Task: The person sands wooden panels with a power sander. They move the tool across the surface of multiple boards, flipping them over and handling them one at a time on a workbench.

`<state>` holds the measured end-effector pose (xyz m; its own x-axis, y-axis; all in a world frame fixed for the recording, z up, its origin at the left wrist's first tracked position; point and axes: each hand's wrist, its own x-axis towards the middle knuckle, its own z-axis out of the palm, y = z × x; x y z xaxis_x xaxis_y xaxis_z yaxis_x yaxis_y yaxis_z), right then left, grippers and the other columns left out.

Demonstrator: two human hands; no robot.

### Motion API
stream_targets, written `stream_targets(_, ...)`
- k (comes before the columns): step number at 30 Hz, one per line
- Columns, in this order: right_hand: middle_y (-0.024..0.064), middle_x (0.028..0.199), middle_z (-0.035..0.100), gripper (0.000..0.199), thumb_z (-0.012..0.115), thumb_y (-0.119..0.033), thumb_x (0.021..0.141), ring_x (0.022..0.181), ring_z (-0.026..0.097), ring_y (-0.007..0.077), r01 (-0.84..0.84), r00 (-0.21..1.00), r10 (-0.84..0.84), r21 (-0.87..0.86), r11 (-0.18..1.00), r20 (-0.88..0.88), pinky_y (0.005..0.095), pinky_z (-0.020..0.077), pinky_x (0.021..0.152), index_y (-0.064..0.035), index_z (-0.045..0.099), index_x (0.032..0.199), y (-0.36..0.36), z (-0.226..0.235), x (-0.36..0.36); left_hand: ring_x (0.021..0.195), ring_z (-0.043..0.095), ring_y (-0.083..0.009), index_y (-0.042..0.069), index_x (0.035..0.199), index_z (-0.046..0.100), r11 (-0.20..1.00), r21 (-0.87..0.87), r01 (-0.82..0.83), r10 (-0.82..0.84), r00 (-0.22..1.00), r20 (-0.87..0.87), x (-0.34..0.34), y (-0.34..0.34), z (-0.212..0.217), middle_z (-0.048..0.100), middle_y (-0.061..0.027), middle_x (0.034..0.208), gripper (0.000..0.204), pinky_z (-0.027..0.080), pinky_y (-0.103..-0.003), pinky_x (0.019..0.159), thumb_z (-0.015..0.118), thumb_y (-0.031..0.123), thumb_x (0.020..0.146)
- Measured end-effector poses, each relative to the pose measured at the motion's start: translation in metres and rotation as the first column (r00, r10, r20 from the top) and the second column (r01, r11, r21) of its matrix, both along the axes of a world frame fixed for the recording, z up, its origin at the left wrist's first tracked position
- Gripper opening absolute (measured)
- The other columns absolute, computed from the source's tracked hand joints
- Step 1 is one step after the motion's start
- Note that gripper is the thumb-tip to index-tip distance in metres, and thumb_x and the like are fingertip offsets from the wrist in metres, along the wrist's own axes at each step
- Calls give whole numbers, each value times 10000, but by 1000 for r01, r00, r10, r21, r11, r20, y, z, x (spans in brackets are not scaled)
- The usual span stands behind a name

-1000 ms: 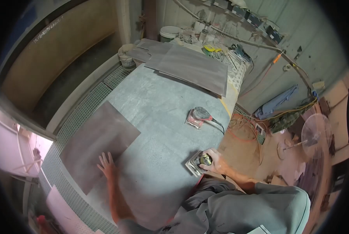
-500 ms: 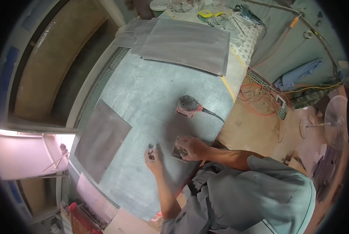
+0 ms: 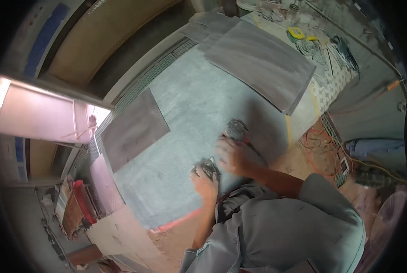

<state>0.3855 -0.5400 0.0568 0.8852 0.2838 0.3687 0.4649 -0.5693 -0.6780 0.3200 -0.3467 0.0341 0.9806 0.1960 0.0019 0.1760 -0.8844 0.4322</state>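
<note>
Dark-grey sander (image 3: pixel 208 166), just below frame centre — left hand (image 3: pixel 204 183) grasping it, body partly hidden. Right hand (image 3: pixel 230 158) blurred, just below corded sander (image 3: pixel 236 129) near centre — can't tell its grip.

table top (image 3: pixel 180 141) matt and powdery, slightly rough to the eye, single sheet (image 3: pixel 135 129) smooth, dull, with pale smears, stacked sheets (image 3: pixel 262 59) of similar matt finish, far sander (image 3: pixel 236 129) with dusty, plastic-looking body, near sander (image 3: pixel 209 166) dust-coated, shirt (image 3: pixel 294 232) of matt cloth
</note>
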Motion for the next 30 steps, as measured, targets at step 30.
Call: stream_targets(30, 264, 1275, 608, 854, 884, -263, 785, 1164, 655, 476, 564, 741, -659, -415, 714, -128, 523, 560, 989, -117, 536, 1550, -114, -35, 18, 1308, 578, -505, 35, 1516, 556, 958, 133, -255, 246, 966, 82, -61, 488, -36, 574, -289, 1412, 700, 481, -556, 1121, 817, 173, 882)
